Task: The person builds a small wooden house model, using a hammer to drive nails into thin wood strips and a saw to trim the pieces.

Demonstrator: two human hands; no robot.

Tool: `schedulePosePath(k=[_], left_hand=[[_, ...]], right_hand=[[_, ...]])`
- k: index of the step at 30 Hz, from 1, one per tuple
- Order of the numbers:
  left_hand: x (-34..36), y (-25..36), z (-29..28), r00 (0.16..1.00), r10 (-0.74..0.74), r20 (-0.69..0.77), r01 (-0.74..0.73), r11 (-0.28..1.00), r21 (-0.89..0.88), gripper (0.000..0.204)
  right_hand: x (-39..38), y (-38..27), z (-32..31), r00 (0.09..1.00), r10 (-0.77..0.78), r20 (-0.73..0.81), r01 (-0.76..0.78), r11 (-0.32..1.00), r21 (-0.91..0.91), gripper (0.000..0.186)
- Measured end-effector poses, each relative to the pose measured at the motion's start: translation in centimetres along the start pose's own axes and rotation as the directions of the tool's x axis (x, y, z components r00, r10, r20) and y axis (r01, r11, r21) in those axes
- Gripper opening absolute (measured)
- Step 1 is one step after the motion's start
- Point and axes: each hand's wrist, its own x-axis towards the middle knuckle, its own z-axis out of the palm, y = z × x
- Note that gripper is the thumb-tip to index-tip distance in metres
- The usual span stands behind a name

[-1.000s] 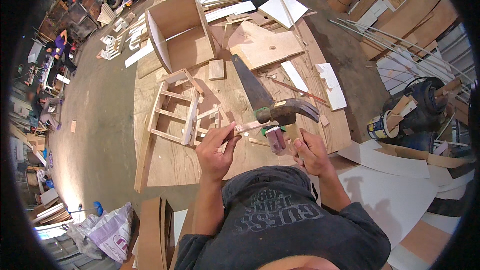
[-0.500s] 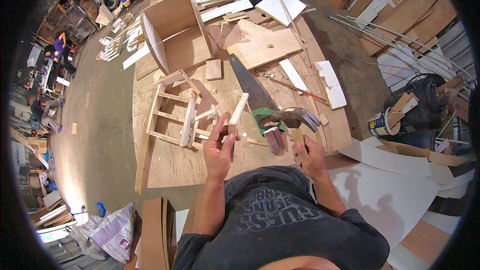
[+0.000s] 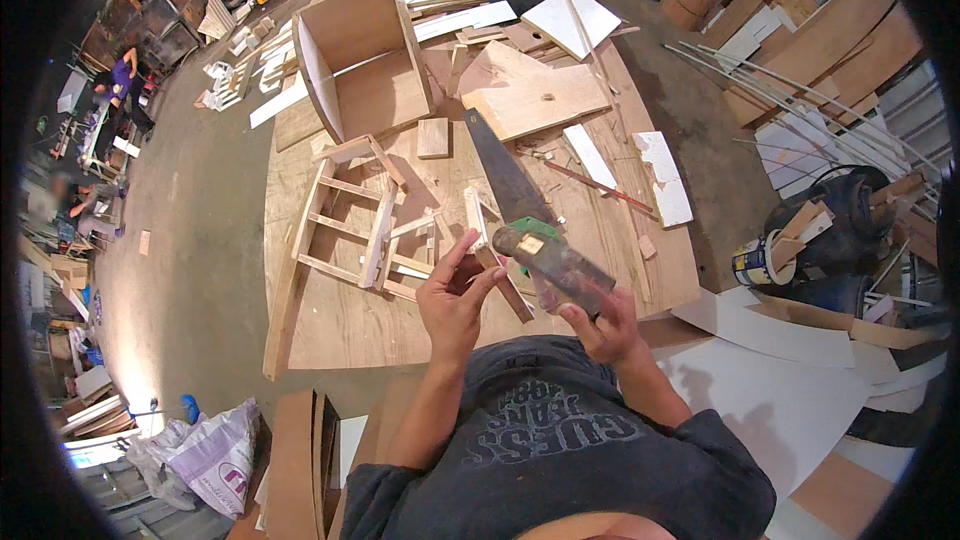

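Note:
My left hand (image 3: pixel 452 298) pinches a short, pale wood strip (image 3: pixel 486 252) between thumb and fingers, its far end pointing away from me. My right hand (image 3: pixel 604 328) is closed round a claw hammer (image 3: pixel 560 265), whose dark metal head lies close beside the strip; whether they touch I cannot tell. Most of the hammer's handle is hidden. Partly under the hammer lies a handsaw (image 3: pixel 505 175) with a green handle, its blade pointing away. Left of my hands rests a small, ladder-like wooden frame (image 3: pixel 375 240).
The plywood worktop (image 3: pixel 340 340) carries an open wooden box (image 3: pixel 375 90), a small wood block (image 3: pixel 433 138), a large board (image 3: pixel 540 100) and white offcuts (image 3: pixel 662 178). Scrap wood is heaped at the far end. A bucket (image 3: pixel 768 262) stands right; people work far left.
The hammer's head has swung left and turned, coming next to the wood strip. My left hand has shifted slightly right, tilting the strip so its near end points toward the lower right.

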Motion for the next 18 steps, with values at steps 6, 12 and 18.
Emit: schedulePosePath(k=[6,12,18], left_hand=[[-0.4,-0.2,0.1,0.99,0.129,-0.049,-0.12,0.979,0.165,0.057],[-0.5,0.0,0.1,0.989,0.128,-0.071,-0.114,0.978,0.177,0.053],[-0.7,0.0,-0.7,0.985,0.15,-0.086,-0.13,0.971,0.203,0.051]], right_hand=[[1.0,-3.0,-0.3,0.994,-0.076,0.075,0.07,0.995,0.071,0.035],[-0.2,-3.2,-0.2,0.993,-0.094,0.077,0.093,0.996,0.016,0.036],[-1.0,-3.0,0.8,0.993,-0.08,0.088,0.079,0.997,0.016,0.049]])
